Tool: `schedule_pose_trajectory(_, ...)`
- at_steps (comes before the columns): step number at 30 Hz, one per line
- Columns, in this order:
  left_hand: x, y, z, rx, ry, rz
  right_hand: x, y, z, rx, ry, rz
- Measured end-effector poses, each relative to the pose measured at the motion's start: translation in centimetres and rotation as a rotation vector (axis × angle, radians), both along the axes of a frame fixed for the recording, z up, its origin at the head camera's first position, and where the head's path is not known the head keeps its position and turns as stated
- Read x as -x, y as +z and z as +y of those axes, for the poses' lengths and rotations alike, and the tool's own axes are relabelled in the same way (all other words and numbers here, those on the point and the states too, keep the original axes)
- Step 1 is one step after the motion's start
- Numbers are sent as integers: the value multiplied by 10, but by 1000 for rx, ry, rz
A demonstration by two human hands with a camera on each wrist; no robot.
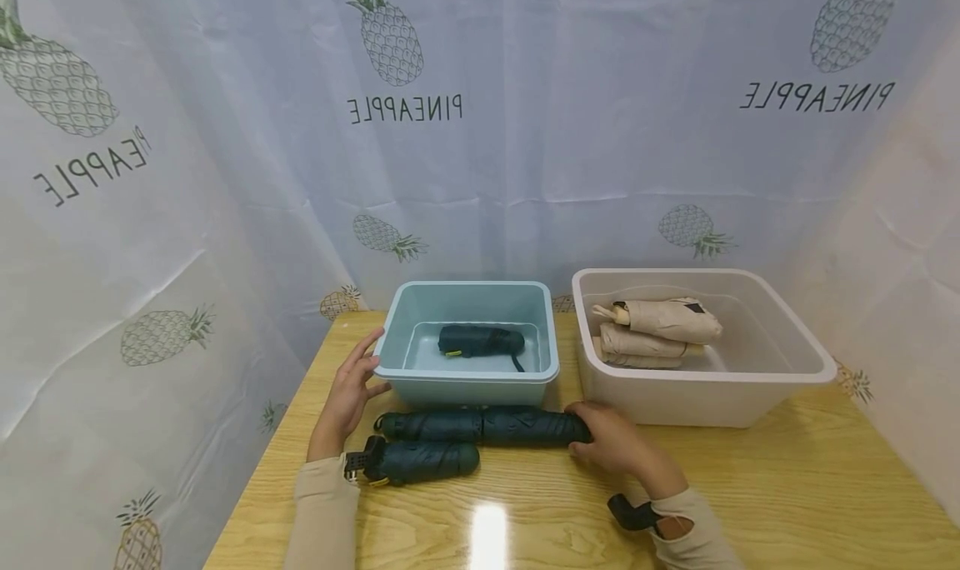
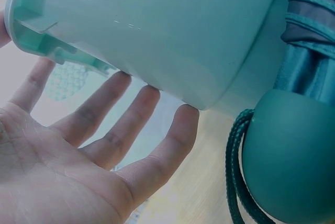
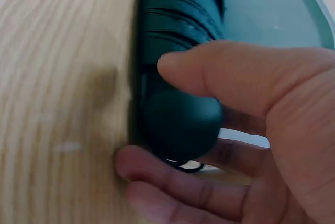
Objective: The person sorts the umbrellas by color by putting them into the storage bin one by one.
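My left hand [image 1: 348, 395] rests spread fingertips against the left side of a light blue bin [image 1: 468, 391], as the left wrist view shows up close. Inside the bin lies one folded dark green umbrella [image 1: 480, 342]. Two more stand end to end along its front: a left umbrella [image 1: 431, 426] and a right umbrella [image 1: 528, 427]. My right hand [image 1: 611, 441] grips the rounded handle end of the right umbrella, thumb [image 3: 193, 72] on one side and fingers curled round the other. Another dark green umbrella [image 1: 435, 463] lies nearer, beside my left wrist.
A larger whitish bin [image 1: 675, 399] stands right of the blue one, with several folded beige umbrellas [image 1: 671, 320] at its left end. Both are on a wooden table [image 1: 825, 487]. A pineapple-print curtain [image 1: 525, 162] hangs behind and at the sides.
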State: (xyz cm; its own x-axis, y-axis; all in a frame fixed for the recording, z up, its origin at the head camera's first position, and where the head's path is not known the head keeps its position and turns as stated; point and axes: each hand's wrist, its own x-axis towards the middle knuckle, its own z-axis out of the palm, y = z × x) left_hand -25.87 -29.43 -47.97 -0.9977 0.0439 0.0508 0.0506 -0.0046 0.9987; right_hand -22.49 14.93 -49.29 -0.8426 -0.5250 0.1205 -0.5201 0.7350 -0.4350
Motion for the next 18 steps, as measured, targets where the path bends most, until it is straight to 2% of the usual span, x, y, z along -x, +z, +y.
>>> schedule_pose_trajectory(8,1,-1,0,-10,-3,1,4,-9,-4,16,-38,35)
schedule_pose_trajectory(13,2,-1,-1,-11,-13,-2,6,-10,-3,27,-27,-1)
schedule_pose_trajectory(18,3,-1,-2,-12,-20,-5,8,-6,1,46,17,-43)
